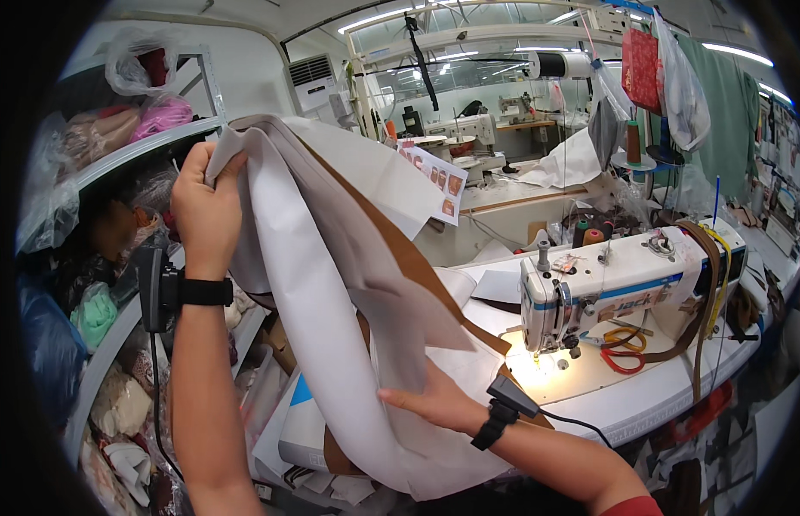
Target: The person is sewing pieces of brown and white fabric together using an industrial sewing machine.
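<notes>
A large sheet of soft material, white on one face and grey-beige on the other, hangs in loose folds in front of me. My left hand is closed on its upper edge, raised high at the left. Lower down, my right hand rests against the folds with its thumb stretched out; a grey flap partly hides the other fingers. Brown material shows along the far side of the folds. To the right stands a white and blue sewing machine, its lamp lit over the needle area.
Red- and yellow-handled scissors lie on the machine bed, and a brown strap drapes over the machine. Shelves packed with bagged materials rise at the left. Thread spools stand at the back right. A printed sheet lies beyond the material.
</notes>
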